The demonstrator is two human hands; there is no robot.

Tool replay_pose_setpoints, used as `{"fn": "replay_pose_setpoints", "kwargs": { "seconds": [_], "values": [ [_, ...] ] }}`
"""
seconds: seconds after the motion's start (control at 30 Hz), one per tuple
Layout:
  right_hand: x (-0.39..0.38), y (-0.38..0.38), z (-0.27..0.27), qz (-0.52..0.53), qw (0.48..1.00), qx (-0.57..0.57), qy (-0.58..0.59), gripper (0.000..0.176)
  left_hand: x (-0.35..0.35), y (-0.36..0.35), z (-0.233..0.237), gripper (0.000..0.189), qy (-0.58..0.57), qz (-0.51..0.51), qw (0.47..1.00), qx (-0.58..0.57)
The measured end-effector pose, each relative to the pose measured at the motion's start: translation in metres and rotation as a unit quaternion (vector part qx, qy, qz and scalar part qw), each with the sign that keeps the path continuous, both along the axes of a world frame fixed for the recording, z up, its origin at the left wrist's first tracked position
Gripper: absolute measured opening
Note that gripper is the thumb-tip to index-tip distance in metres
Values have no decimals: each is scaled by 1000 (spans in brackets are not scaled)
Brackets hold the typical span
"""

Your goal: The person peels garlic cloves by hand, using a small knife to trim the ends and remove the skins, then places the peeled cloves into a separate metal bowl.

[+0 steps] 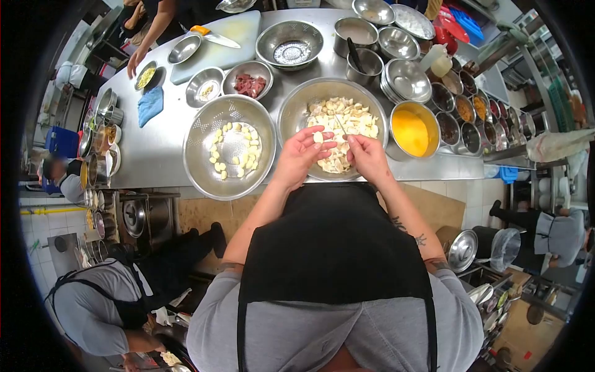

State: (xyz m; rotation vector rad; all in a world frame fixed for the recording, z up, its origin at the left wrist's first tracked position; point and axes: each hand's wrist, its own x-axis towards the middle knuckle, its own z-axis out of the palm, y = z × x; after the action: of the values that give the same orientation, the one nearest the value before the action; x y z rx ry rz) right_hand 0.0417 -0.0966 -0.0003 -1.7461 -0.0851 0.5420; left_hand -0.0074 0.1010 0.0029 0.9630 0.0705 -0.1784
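Observation:
Above a wide metal bowl (290,102) full of garlic cloves (359,121), both my hands are close together. My left hand (300,158) pinches a single pale garlic clove (318,137) between thumb and fingers. A small knife (340,126) with a thin blade is gripped by my right hand (367,156), its blade pointing up and left; the handle is mostly hidden by the fingers. To the left stands a metal colander (199,167), with peeled cloves (218,147) scattered over its bottom.
A pot of orange-yellow liquid (412,131) stands right of the bowl. Behind are a bowl of red meat (250,85), an empty colander (290,43), a cutting board (245,34) with a knife (217,37), and stacked bowls (407,80). A co-worker's hand (137,60) reaches in at far left.

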Motion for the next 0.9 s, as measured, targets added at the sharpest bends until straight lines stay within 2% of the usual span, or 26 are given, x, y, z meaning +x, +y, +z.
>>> {"fn": "replay_pose_setpoints", "kwargs": {
  "seconds": [0.03,0.13,0.3,0.37,0.4,0.5,0.6,0.83,0.9],
  "values": [
    [1,-1,0,6,1000,-20,11,32,0,1,0,43,-1,-5,1000,-6],
    [-3,6,3,-39,998,37,-38,33,0,1,0,41,-2,-6,1000,-7],
    [-4,5,10,2,994,80,-80,33,2,-4,-4,35,19,11,1000,11],
    [-6,10,18,18,992,112,-52,33,1,-3,-10,32,20,31,999,7],
    [-6,13,19,20,994,100,-43,33,2,-5,-21,25,18,33,999,8],
    [-4,9,6,40,997,68,-27,32,1,-10,-28,22,23,23,997,73],
    [-6,7,5,64,996,56,9,33,1,-14,-29,23,16,32,992,118],
    [-10,5,8,71,996,49,-2,35,2,-20,-26,30,47,77,994,54],
    [-9,3,7,75,996,51,7,35,2,-19,-30,33,20,65,996,56]
  ]
}}
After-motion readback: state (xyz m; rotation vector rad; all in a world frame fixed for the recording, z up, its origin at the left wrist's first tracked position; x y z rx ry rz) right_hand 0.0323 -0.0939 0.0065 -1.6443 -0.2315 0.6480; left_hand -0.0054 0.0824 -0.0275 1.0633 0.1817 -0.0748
